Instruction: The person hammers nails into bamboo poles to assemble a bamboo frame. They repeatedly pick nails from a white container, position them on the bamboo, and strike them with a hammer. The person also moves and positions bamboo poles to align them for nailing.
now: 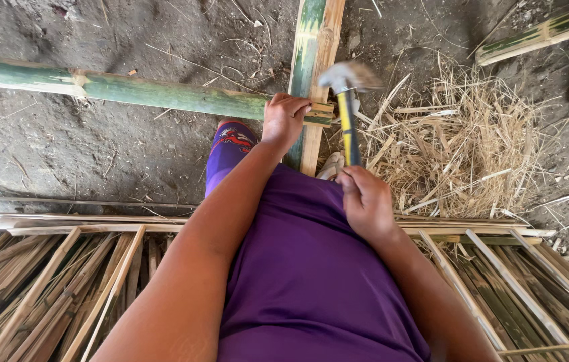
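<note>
My left hand [284, 119] grips the end of a green bamboo pole [163, 94] that lies crosswise on the dirt, where it meets a split bamboo slat [316, 40] running away from me. My right hand [365, 201] is closed around the black and yellow handle of a hammer [346, 100]. The hammer's steel head is raised and blurred, just right of the joint. My purple-clad leg and a patterned shoe [234, 137] sit below the joint.
A pile of dry straw and bamboo shavings [459, 147] lies to the right. A woven bamboo strip panel [49, 281] spreads under me on both sides. More bamboo pieces [539, 33] lie at the upper right on the dirt floor.
</note>
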